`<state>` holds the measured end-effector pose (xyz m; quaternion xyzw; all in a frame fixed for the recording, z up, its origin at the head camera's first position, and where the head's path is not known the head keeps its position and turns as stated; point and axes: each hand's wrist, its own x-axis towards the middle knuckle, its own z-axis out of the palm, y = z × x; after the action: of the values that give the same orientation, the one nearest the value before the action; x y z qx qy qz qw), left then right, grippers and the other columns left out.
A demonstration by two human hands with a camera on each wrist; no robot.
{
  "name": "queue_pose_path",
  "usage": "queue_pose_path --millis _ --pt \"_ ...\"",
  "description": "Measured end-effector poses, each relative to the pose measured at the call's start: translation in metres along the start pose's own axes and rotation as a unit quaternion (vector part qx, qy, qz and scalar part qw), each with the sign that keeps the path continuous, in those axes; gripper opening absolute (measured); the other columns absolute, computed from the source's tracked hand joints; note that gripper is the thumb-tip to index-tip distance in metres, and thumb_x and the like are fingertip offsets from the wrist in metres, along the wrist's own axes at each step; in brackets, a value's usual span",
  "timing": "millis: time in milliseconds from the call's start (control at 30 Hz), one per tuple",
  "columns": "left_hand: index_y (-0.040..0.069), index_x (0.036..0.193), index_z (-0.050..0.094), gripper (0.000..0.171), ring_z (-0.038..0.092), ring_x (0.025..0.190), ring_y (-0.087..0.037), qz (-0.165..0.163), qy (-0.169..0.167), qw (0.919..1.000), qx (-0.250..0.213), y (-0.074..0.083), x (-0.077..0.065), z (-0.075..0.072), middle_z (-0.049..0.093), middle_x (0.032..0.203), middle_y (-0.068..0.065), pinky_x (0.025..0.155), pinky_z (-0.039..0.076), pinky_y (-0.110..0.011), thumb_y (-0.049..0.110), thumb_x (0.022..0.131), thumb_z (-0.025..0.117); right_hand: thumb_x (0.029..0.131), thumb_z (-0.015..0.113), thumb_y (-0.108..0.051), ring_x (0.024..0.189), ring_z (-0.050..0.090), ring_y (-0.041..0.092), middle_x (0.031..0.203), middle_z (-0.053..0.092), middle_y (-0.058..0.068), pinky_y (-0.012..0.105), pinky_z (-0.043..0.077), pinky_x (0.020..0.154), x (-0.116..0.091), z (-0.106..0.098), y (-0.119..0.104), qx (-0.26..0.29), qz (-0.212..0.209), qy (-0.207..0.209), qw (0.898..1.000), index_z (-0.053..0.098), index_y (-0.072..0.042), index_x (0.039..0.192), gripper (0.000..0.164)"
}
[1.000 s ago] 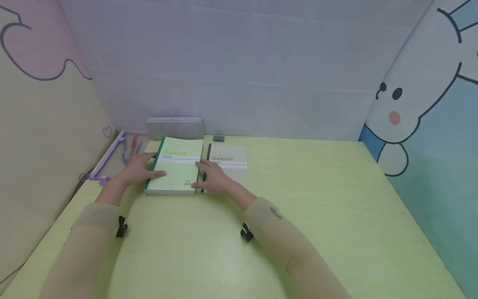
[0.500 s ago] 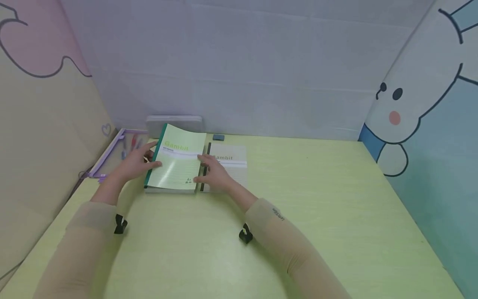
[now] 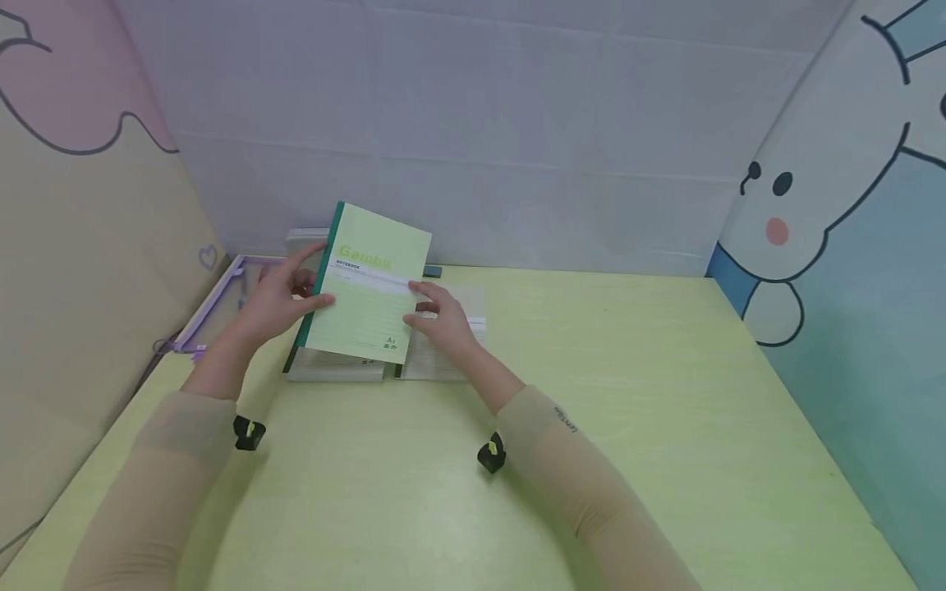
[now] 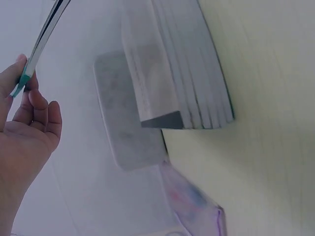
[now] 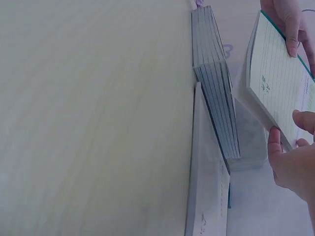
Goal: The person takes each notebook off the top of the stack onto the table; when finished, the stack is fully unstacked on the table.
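Observation:
A green notebook (image 3: 369, 287) marked Gambit is raised and tilted between both hands. My left hand (image 3: 277, 300) pinches its dark green spine, thumb on the front cover. My right hand (image 3: 447, 322) holds the opposite edge, with its thumb on the cover in the right wrist view. Under the raised notebook lies a thick stack of notebooks (image 3: 336, 372), whose several layers show in the left wrist view. Right of that stack a grey notebook (image 3: 434, 368) lies flat, partly covered by the right hand.
Behind the stack a grey case (image 4: 128, 118) leans on the back wall, largely hidden in the head view. A purple-edged clear pouch (image 3: 214, 316) lies at the left wall. A small blue block (image 3: 433, 271) sits at the table's back edge.
The green notebook has come up off the stack, tilting and shifting right, which uncovers the notebooks beneath. Both hands rose with it, and the left went from resting beside the stack to gripping the spine.

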<state>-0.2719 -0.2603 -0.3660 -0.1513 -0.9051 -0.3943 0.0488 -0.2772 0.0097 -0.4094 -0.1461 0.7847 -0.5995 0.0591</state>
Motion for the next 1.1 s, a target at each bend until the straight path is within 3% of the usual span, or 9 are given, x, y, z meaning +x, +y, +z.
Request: queue_pose_path --millis 167,300,500,833,1100 --pt "0.039 0.149 0.02 0.082 0.058 0.082 -0.021 -0.001 0.0 1.0 -0.002 0.025 0.003 0.002 0.065 0.095 -0.011 0.066 0.047 -0.023 0.02 0.087 0.069 0.085 0.07 -0.013 0.106 0.056 0.017 0.13 0.053 0.001 0.021 0.049 0.072 -0.003 -0.017 -0.012 -0.009 0.006 0.025 1.0 0.053 -0.023 0.135 0.054" --pt "0.038 0.149 0.019 0.081 0.058 0.082 -0.022 0.0 -0.004 1.0 0.006 0.044 0.007 0.003 0.065 0.097 -0.011 0.067 0.046 -0.029 0.022 0.087 0.069 0.086 0.071 -0.019 0.103 0.056 0.017 0.136 0.048 0.001 0.025 0.05 0.074 -0.003 -0.035 -0.02 -0.071 -0.024 0.016 0.997 0.049 -0.025 0.138 0.057" --pt "0.042 0.148 0.02 0.08 0.059 0.085 -0.023 -0.002 -0.007 1.0 -0.005 0.068 0.019 0.007 0.064 0.097 -0.01 0.075 0.047 -0.035 0.026 0.086 0.07 0.084 0.072 -0.023 0.103 0.049 0.023 0.143 0.039 0.0 0.031 0.045 0.079 -0.008 -0.07 -0.031 -0.161 -0.077 0.004 0.984 0.044 -0.026 0.142 0.064" --pt "0.031 0.146 0.033 0.076 0.055 0.084 -0.022 0.023 0.008 0.9993 -0.03 0.112 0.04 0.039 0.062 0.096 -0.01 0.077 0.045 -0.035 0.022 0.083 0.073 0.082 0.074 -0.016 0.103 0.048 0.027 0.135 0.045 0.005 0.027 0.046 0.072 -0.026 -0.128 -0.037 -0.157 -0.107 0.052 0.98 0.046 -0.021 0.141 0.065" --pt "0.026 0.146 0.034 0.073 0.052 0.086 -0.019 0.054 -0.038 0.997 -0.041 0.12 0.056 0.069 0.059 0.095 -0.007 0.086 0.043 -0.035 0.024 0.084 0.073 0.08 0.076 -0.016 0.103 0.043 0.027 0.133 0.045 0.007 0.038 0.047 0.08 -0.042 -0.165 -0.032 -0.199 -0.11 0.051 0.973 0.045 -0.017 0.141 0.068"
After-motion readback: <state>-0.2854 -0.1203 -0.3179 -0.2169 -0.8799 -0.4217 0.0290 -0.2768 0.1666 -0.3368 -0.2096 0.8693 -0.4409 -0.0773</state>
